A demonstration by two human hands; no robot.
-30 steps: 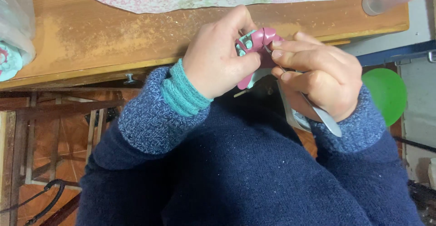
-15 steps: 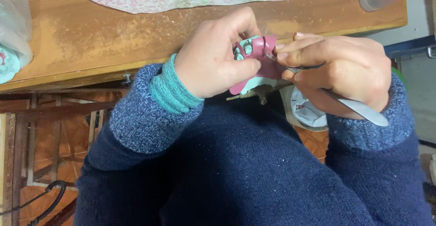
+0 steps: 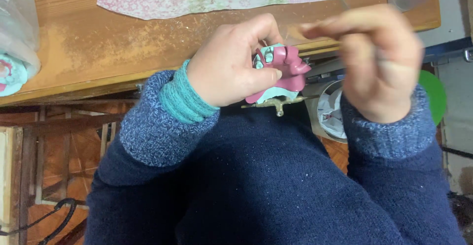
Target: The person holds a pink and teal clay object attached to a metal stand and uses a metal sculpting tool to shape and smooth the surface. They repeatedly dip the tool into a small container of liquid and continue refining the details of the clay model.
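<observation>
The left hand [image 3: 231,67] is pinching the pink-and-teal model [image 3: 281,75] steady while the blurred right hand [image 3: 374,63], grip unclear, is hovering at three o'clock.

— How do my hands sit?
— Your left hand [image 3: 231,65] sits at the frame's centre, fingers curled, thumb pressed across the front, pinching shut. Its forearm runs down to the lower left.
— And the other?
— Your right hand [image 3: 377,63] is blurred at upper right, fingers bent, its grip unclear.
</observation>
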